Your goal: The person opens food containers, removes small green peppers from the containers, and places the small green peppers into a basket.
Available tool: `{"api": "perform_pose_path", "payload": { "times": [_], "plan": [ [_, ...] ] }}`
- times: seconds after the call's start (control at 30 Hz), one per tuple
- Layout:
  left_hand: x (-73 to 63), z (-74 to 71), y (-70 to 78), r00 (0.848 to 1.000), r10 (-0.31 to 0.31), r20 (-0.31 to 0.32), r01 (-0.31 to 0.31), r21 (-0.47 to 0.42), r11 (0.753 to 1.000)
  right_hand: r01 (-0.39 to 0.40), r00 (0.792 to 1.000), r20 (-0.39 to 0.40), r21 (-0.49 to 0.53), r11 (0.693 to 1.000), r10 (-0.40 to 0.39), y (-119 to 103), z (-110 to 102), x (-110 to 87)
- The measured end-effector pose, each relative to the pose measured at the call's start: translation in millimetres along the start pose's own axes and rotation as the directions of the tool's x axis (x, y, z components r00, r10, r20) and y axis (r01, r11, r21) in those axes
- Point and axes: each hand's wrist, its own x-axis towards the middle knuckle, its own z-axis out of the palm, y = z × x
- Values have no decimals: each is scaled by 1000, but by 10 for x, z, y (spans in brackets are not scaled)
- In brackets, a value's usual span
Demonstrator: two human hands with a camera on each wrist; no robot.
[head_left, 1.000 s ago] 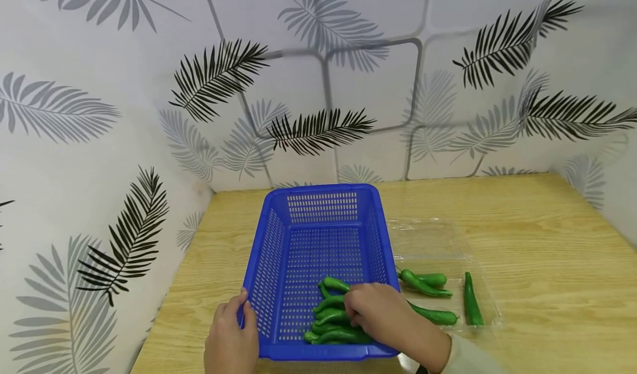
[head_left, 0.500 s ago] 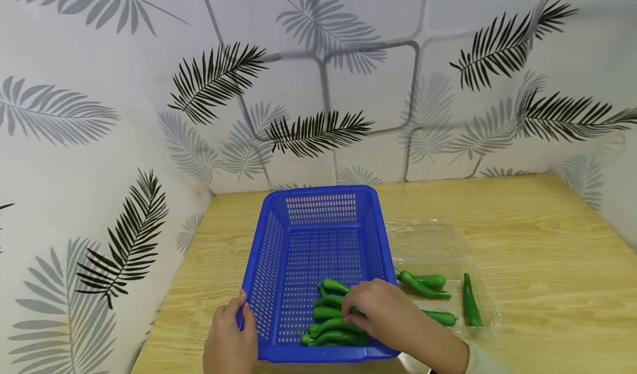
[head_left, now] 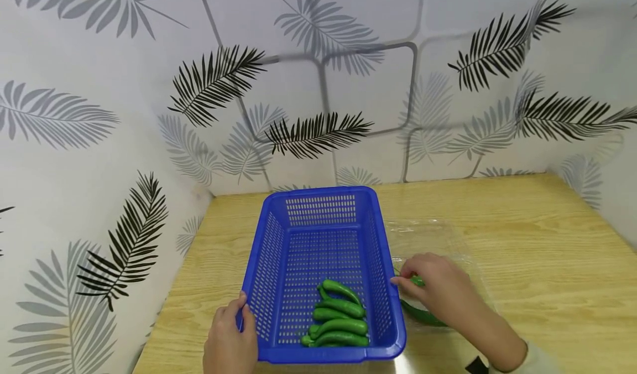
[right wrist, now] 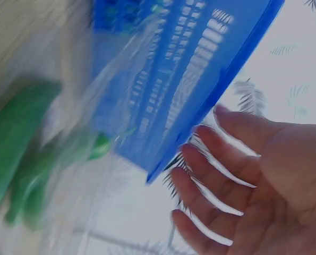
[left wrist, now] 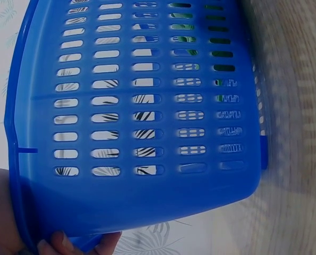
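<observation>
Blue basket [head_left: 325, 354] on the counter [head_left: 562, 241]: your left hand [head_left: 230, 332] grips its left rim, likely to steady it. Your right hand [head_left: 443, 288], fingers loosely apart, holds nothing over the clear container [head_left: 423, 234]. Peppers [head_left: 343, 326] lie side by side, probably for neatness, by the basket's near edge.

On the worktop [head_left: 557, 241], I see the basket [head_left: 323, 252] nearer to the left edge, with peppers [head_left: 342, 326] inside at its near end; right of this basket lies the container [head_left: 420, 233], holding other peppers [head_left: 423, 315].
</observation>
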Motion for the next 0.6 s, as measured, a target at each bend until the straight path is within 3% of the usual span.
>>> {"api": "perform_pose_path", "payload": {
  "times": [0.23,0.47,0.6],
  "plan": [
    [-2,9,-13,1000,10,1,-10,6,1000,-142,983,111,-48,989,146,289,44,-158],
    [-2,5,-16,1000,15,5,-15,6,1000,-275,915,296,-45,960,276,437,159,-213],
    [3,5,-20,1000,11,7,-11,8,1000,-281,909,308,-50,958,282,488,234,-238]
  ]
}}
